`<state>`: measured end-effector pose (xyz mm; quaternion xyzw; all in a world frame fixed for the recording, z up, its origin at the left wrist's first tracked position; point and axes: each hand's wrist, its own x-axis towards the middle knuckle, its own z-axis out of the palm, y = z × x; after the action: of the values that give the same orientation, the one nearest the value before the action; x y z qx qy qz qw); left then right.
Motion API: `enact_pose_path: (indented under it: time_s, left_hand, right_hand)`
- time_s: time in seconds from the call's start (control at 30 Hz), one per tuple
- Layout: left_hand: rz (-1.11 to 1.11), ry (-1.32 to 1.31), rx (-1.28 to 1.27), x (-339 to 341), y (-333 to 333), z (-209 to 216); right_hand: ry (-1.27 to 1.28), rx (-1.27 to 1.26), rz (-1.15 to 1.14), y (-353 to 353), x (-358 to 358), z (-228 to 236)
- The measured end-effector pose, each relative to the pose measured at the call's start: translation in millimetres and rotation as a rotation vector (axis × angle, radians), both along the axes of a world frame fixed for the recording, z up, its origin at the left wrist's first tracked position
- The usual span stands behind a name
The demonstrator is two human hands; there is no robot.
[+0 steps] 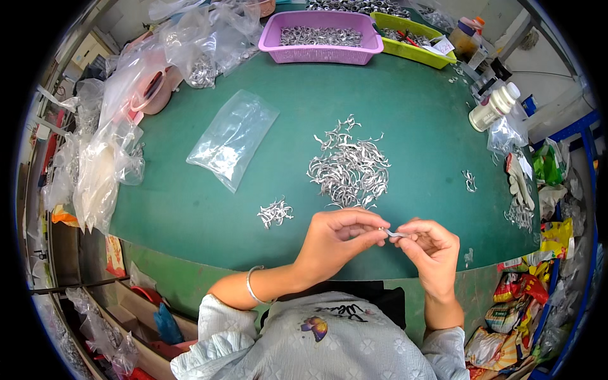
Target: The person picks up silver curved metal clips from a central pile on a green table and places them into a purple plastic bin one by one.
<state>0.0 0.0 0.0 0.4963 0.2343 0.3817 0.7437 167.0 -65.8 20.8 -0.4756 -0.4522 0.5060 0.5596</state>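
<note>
Head view: the green surface point(405, 120) carries a pink basket point(320, 37) at the far edge, a clear plastic bag point(232, 137), a big heap of metal clips point(349, 168) and a smaller heap point(275, 212). At the near edge, left hand point(335, 242) and right hand point(432, 245) each close their grip on one small metal clip point(396, 234), pinched between their fingertips.

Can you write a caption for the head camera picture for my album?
Two hands, left hand and right hand, hold a small metal piece beside a pile of pieces on a green table.
</note>
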Motion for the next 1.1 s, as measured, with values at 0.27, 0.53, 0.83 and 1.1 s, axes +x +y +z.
enact_pose_path:
  time_s: [0.27, 0.53, 0.83, 1.1]
  left_hand:
    - [-0.078, -0.023, -0.241, -6, -8, 13]
    - [-0.112, -0.146, -0.279, -6, -12, 9]
    - [-0.010, -0.143, -0.244, -8, -20, 21]
    - [-0.013, -0.205, -0.061, -11, -19, 20]
  right_hand:
    - [-0.131, 0.193, -0.078, -7, -5, 4]
    - [-0.202, 0.269, -0.123, -9, -7, 7]
    - [-1.100, 0.792, -0.237, -15, -9, 14]
    - [-1.227, 0.926, -0.158, -22, -5, 13]
